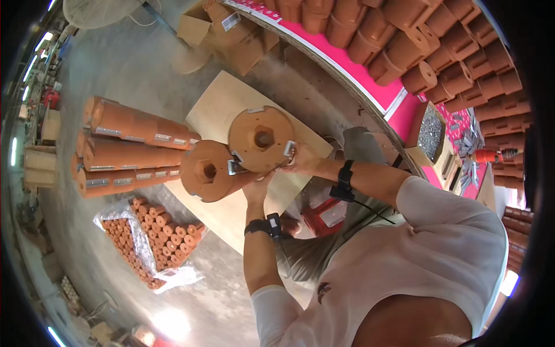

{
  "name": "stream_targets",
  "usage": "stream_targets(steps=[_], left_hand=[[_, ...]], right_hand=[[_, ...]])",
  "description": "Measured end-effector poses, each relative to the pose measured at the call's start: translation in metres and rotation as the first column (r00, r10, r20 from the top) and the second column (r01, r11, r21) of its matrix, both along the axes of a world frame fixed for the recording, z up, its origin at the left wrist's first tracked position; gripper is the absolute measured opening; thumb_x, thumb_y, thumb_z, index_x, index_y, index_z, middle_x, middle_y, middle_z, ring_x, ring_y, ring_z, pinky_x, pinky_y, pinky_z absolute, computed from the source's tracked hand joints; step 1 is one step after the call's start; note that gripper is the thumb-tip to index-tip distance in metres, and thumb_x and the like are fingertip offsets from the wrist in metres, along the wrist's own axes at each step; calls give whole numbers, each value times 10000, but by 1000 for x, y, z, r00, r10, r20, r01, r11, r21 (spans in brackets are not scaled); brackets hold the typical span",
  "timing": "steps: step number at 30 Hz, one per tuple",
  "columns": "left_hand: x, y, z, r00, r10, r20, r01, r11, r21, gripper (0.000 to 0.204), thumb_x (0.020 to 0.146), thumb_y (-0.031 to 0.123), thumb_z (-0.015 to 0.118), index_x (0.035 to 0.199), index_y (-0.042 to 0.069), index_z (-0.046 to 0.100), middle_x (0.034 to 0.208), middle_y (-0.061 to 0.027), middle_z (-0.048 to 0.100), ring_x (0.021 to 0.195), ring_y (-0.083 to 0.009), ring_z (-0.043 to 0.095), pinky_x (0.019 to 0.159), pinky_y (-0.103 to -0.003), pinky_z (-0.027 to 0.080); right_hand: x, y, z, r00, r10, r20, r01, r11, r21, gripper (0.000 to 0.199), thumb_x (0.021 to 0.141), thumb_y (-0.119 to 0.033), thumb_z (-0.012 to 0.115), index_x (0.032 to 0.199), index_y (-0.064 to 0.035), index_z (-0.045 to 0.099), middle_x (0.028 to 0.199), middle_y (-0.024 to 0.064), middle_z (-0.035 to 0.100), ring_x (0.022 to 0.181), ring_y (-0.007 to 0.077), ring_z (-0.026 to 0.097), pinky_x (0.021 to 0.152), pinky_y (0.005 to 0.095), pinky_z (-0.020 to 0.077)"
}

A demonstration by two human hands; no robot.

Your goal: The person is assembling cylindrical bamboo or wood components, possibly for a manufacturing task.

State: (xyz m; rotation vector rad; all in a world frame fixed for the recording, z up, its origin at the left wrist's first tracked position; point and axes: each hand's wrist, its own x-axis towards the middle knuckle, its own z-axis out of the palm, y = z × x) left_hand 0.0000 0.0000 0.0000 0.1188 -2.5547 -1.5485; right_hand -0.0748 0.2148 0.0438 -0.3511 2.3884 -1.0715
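A large orange-brown cylinder with a hexagonal hole in its end face and metal clips round its rim is tilted toward me. My right hand grips its right edge, fingers closed beside a metal clip. Lower down, my left hand supports its underside; those fingertips are partly hidden beneath it. A second orange-brown cylinder, also with a central hole, stands close at the left, a metal clip showing between the two. Under both lies a pale wooden board.
Long clipped brown cylinders are stacked at the left, near a plastic-wrapped pile of small cylinders. At right, a pink-covered table bears many brown cylinders, a box of small metal parts and a red power tool. An open carton stands far off.
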Motion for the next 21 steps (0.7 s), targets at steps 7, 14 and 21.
stream_targets(steps=[7, 14, 21], left_hand=[[-22, -2, 11, 1000, -9, 29, 8, 1000, 30, 438, 737, 157, 887, 1110, 1, 717, 1126, -101, 729, 1039, -225, 685, 959, -353, 518], [-3, -8, -8, 997, 82, 7, -82, 981, 174, 457, 761, 245, 869, 1144, 38, 727, 1166, -84, 734, 1078, -248, 678, 1003, -385, 493], [-10, -3, 1, 993, 63, 103, -84, 972, 217, 451, 763, 219, 867, 1154, 39, 730, 1186, -83, 725, 1121, -248, 659, 1023, -389, 480]], right_hand=[[-25, -7, -106, 982, -183, 51, 171, 732, -659, 744, 666, -405, 873, 1234, -19, 586, 1149, 207, 653, 1029, 375, 661, 884, 434, 549], [-13, -14, -32, 863, 17, -506, -99, 986, -136, 683, 662, -388, 851, 1210, -56, 615, 1100, 159, 677, 1015, 368, 661, 865, 450, 552], [-25, -2, -31, 859, 61, -508, -148, 980, -133, 680, 660, -435, 830, 1201, -78, 626, 1056, 129, 697, 974, 346, 677, 861, 433, 557]])
